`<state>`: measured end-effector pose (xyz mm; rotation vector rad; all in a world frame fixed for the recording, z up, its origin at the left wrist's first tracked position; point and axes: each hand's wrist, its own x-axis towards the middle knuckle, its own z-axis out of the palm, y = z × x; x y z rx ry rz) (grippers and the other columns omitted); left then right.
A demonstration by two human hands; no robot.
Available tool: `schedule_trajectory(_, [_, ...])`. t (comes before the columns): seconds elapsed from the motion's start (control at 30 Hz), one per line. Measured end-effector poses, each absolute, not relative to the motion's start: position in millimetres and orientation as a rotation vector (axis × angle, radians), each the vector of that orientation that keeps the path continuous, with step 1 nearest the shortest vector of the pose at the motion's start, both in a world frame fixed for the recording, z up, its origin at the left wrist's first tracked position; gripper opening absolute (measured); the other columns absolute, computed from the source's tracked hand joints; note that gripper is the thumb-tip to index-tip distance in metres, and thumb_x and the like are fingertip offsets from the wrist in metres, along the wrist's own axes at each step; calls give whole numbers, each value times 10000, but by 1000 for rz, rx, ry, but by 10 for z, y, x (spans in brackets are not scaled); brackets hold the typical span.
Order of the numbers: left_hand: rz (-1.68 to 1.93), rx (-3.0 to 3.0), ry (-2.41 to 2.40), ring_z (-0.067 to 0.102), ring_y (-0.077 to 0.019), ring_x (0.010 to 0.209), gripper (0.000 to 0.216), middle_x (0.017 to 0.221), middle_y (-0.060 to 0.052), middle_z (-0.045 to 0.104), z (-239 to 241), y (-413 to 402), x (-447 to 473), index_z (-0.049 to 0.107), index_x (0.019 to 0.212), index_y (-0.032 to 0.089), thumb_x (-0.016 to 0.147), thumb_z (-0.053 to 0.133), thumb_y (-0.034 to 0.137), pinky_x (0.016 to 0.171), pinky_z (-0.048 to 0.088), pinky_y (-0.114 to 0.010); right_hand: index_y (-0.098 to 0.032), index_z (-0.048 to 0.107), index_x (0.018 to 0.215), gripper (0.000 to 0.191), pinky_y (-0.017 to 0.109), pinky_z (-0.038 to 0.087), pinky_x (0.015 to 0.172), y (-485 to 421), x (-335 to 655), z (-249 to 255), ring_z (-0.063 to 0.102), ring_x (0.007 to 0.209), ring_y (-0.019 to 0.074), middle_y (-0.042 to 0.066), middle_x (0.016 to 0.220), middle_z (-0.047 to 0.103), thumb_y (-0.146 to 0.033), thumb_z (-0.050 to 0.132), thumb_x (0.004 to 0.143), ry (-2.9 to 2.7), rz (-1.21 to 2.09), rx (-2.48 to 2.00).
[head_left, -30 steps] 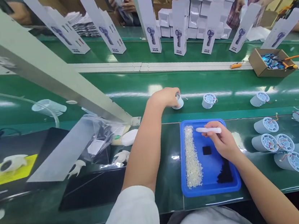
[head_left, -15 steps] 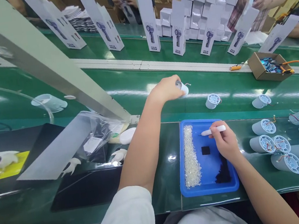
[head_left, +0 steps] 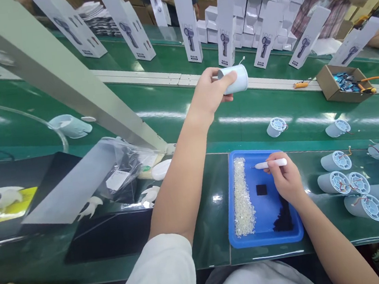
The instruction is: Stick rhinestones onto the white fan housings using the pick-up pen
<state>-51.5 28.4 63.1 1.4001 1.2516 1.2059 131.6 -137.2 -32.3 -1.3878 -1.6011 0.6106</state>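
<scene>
Held up over the green belt, a pale blue cylindrical motor housing [head_left: 237, 81] lies on its side in my left hand [head_left: 211, 88], fingers wrapped round it; a short wire pokes from its top right. My right hand [head_left: 286, 177] grips a white pen-like tool [head_left: 276, 163], its thin dark tip pointing left above the blue tray [head_left: 231, 229]. Inside that tray are a strip of small clear beads [head_left: 242, 200], a black square [head_left: 261, 190] and a heap of small black pieces [head_left: 283, 219], partly behind my right wrist.
Several similar housings with wires [head_left: 339, 182] stand on the right; two more, one a nearer housing [head_left: 276, 126], are on the belt. White printed boxes [head_left: 191, 40] line the far side, where co-workers' hands work. A slanted metal post [head_left: 100, 93] rises at left, beside plastic bags [head_left: 118, 178].
My left hand has lifted the motor housing up and away from the belt, turning it sideways. The right hand stays nearly still. The two housings on the belt have shifted slightly right.
</scene>
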Motion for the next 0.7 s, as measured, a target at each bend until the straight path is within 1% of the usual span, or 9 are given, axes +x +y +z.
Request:
schedule_trajectory(0.1, [1260, 1316, 1226, 628, -221, 1084, 301, 1128, -64, 574, 595, 338, -521, 486, 1156, 242, 916, 503, 421, 850, 585, -355, -233, 492, 755, 247, 295, 444, 587, -1388, 1308, -275, 532, 605, 152, 0, 666, 567, -392, 465, 942, -1652, 590, -1409])
schedule_trajectory(0.2, [1282, 1286, 1231, 617, -225, 1117, 363, 1159, -54, 578, 587, 363, -543, 442, 1236, 297, 910, 522, 435, 866, 589, -353, -237, 467, 730, 265, 276, 429, 573, -1393, 1310, -238, 507, 593, 142, -10, 651, 547, -397, 463, 941, -1736, 563, -1409])
schedule_trajectory(0.3, [1299, 1260, 1191, 601, -225, 1161, 356, 1184, -56, 584, 654, 313, -548, 441, 1256, 297, 916, 518, 372, 889, 579, -338, -238, 464, 747, 253, 283, 431, 595, -1380, 1350, -224, 518, 622, 149, -2, 682, 543, -398, 466, 943, -1681, 377, -1418])
schedule_trajectory(0.37, [1321, 1194, 1098, 598, -210, 1178, 300, 1207, -58, 585, 717, 252, -536, 458, 1232, 272, 933, 466, 302, 909, 571, -321, -239, 459, 755, 247, 284, 425, 593, -1366, 1391, -220, 509, 607, 148, -9, 670, 528, -385, 453, 953, -1609, 271, -1439])
schedule_trajectory(0.43, [1346, 1127, 1003, 602, -198, 1179, 256, 1216, -53, 593, 758, 201, -521, 478, 1189, 263, 936, 443, 280, 920, 572, -314, -239, 452, 752, 254, 282, 415, 579, -1355, 1422, -215, 495, 583, 145, -18, 646, 517, -384, 446, 962, -1571, 237, -1468])
schedule_trajectory(0.53, [1360, 1115, 1005, 609, -217, 1170, 232, 1155, -45, 634, 742, 188, -504, 511, 1112, 288, 901, 530, 383, 909, 588, -341, -239, 445, 739, 291, 285, 417, 583, -1348, 1427, -213, 496, 585, 146, -15, 643, 519, -423, 442, 965, -1567, 251, -1475])
schedule_trajectory(0.6, [1359, 1139, 1073, 616, -237, 1158, 290, 1085, -47, 659, 699, 214, -497, 529, 1074, 297, 863, 583, 488, 895, 595, -363, -239, 437, 728, 318, 287, 424, 593, -1349, 1413, -216, 500, 592, 146, -12, 644, 519, -448, 431, 968, -1570, 261, -1468])
schedule_trajectory(0.7, [1365, 1138, 1140, 635, -250, 1122, 401, 998, -52, 679, 659, 248, -483, 548, 1056, 288, 827, 584, 614, 876, 603, -379, -240, 431, 727, 324, 283, 425, 589, -1353, 1401, -218, 499, 590, 143, -12, 642, 522, -449, 419, 973, -1573, 254, -1476])
